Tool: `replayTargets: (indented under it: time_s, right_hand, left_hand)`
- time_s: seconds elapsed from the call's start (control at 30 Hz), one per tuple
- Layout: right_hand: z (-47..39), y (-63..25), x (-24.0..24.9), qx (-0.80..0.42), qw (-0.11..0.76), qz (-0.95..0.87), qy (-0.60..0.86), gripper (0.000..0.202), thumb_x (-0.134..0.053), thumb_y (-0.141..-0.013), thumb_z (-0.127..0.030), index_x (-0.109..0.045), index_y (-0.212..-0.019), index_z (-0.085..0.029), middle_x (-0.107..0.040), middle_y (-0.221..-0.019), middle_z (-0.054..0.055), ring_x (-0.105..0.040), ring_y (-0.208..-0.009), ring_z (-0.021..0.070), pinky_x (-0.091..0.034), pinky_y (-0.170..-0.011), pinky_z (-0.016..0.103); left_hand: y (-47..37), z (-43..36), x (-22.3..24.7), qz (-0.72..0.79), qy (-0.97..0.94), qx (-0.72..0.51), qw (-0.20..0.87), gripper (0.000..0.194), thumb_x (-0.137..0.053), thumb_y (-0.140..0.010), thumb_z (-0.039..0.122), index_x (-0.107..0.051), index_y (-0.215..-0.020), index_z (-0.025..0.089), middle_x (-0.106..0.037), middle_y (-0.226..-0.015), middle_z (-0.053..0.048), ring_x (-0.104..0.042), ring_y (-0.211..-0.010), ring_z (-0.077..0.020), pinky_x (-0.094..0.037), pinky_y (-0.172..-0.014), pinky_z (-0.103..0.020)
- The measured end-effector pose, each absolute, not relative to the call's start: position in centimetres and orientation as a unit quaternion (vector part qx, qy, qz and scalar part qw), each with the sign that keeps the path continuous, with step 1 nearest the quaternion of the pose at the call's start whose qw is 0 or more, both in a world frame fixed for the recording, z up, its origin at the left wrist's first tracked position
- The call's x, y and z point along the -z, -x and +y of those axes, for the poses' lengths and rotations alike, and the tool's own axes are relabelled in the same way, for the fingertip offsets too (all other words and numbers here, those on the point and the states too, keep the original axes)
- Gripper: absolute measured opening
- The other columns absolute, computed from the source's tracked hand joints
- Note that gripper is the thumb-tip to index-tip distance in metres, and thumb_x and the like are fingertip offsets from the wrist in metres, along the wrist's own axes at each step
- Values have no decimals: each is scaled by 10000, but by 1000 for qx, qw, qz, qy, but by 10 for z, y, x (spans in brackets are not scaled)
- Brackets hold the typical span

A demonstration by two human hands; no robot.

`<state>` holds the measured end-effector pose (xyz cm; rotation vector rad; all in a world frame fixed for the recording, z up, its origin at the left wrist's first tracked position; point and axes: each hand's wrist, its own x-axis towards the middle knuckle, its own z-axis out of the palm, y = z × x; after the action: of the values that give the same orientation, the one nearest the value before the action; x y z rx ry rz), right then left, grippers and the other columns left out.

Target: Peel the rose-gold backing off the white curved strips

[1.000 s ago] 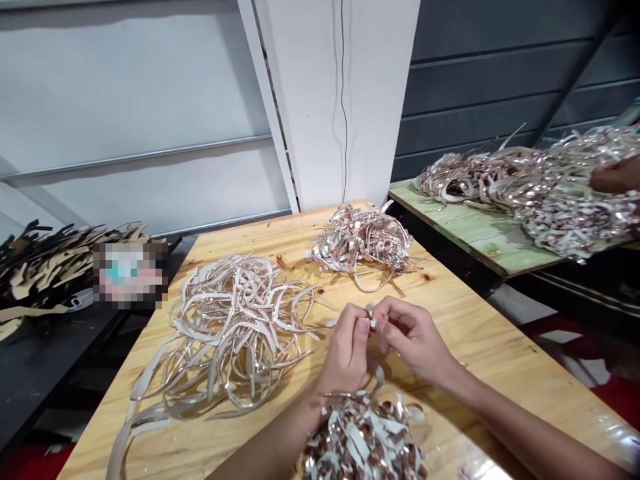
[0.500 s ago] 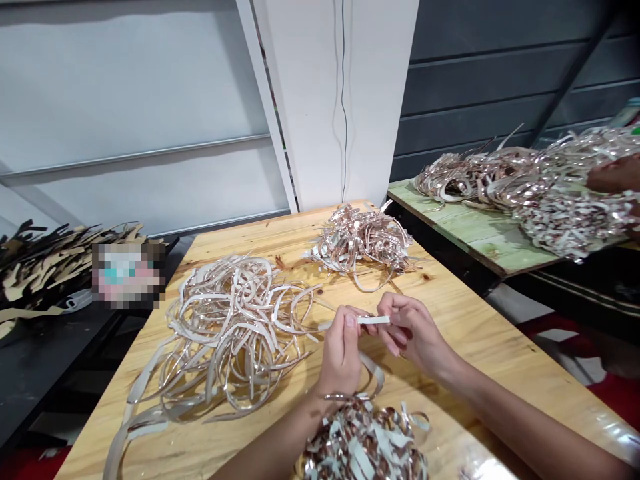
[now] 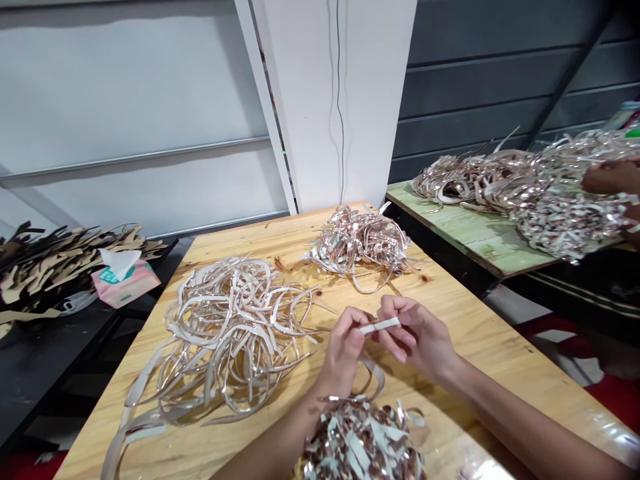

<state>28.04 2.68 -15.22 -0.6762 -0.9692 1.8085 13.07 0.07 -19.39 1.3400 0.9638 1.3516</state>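
Note:
Between my two hands a short white-backed strip [image 3: 380,325] is stretched, each end pinched in fingers. My left hand [image 3: 346,350] is closed on its left end, and my right hand [image 3: 417,333] is closed on its right end. Just below them sits a heap of short curled white and rose-gold strips [image 3: 363,440] at the near table edge. To the left lies a large tangle of long shiny strips [image 3: 235,333]. A smaller rose-gold pile [image 3: 360,243] lies beyond my hands.
The wooden table [image 3: 500,373] is under my hands. On the right, a green table [image 3: 450,230] bears more shiny strips [image 3: 520,180], with another person's hand [image 3: 610,177] at them. A pink tissue box [image 3: 127,283] and black and tan strips [image 3: 70,260] lie on the left.
The strip between my hands has tilted, its right end now higher, and my left fingers have shifted on it. The piles have not moved.

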Motion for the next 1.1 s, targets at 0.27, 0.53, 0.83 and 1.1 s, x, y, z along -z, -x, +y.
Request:
replayTargets:
  time_s: [0.27,0.53,0.83,1.1]
  right_hand:
    - [23,-278,160,-785,427,-388,225,129,-577,-708,-324,-540,-644,-219,-300,-355,-113,-312,-240,103,-181,-314,196]
    - [29,-281,158,-821,431,-322,192,147,-541,-720,-293,-515,-595,-219,-226,-373,-117,-219,-248,83,-204,-337,208]
    - [36,-287,154,-877,417,-203,127,215,-577,-701,-240,-400,-581,-227,-189,-375,-147,-84,-275,54,-218,-355,191]
    - [43,-297,156,-912,381,-152,-8,255,-565,-804,-148,-384,-635,-205,-263,-401,-143,-107,-293,36,-138,-355,187]
  left_hand:
    - [-132,-5,190,226,-589,-474,614,534,-731,-847,637,-380,-981,259,-696,-867,-53,-691,-719,-212,-544,-725,-354]
    - [-130,-3,186,377,-597,-494,507,395,-411,-1051,563,-487,-874,217,-490,-799,1,-467,-762,-173,-405,-745,-291]
    - [-133,0,188,386,-564,-509,523,445,-416,-1040,582,-485,-795,217,-475,-772,7,-469,-754,-173,-420,-783,-290]
    - [-136,0,192,351,-490,-542,586,409,-462,-1036,567,-524,-849,209,-572,-815,-3,-561,-764,-159,-493,-794,-287]
